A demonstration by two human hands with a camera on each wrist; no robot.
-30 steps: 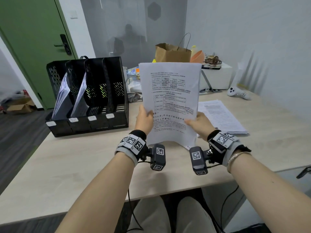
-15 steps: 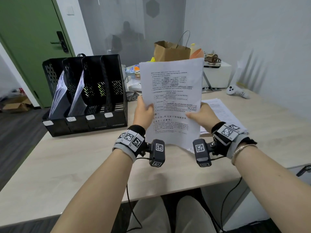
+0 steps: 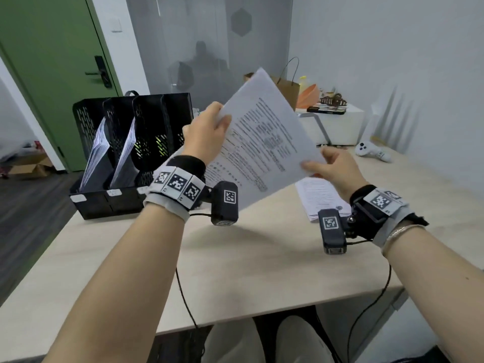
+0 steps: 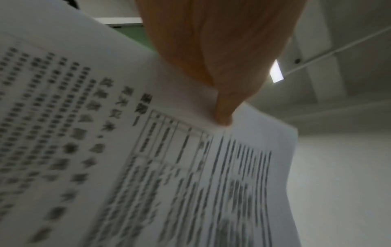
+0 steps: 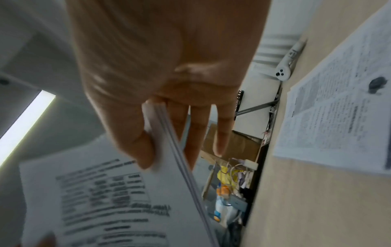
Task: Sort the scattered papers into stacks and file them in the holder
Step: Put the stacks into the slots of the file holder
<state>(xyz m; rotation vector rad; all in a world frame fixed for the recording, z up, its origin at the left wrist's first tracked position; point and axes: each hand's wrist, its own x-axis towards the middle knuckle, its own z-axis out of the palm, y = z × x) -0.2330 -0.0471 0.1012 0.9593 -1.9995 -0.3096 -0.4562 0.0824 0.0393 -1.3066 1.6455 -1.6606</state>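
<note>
- Papers: a thin stack of white printed sheets (image 3: 264,145) is held in the air above the pale wooden desk (image 3: 235,271), tilted so one corner points up and away.
- Left hand (image 3: 207,133) grips the stack's upper left edge, thumb pressed on the printed face and fingers hidden behind the sheets; the left wrist view shows the thumb (image 4: 224,107) lying on the page.
- Right hand (image 3: 331,166) pinches the stack's lower right corner; in the right wrist view the thumb (image 5: 137,150) sits on one side of the sheet edges and the straight fingers (image 5: 220,133) lie behind.
- Black mesh file holder (image 3: 131,153) stands upright at the desk's far left, well apart from the held stack; its two leftmost slots each hold leaning papers (image 3: 95,150).
- Another pile of white printed sheets (image 3: 319,197) lies flat on the desk, below the right hand.
- White handheld controller (image 3: 373,152) rests on the desk's far right side.
</note>
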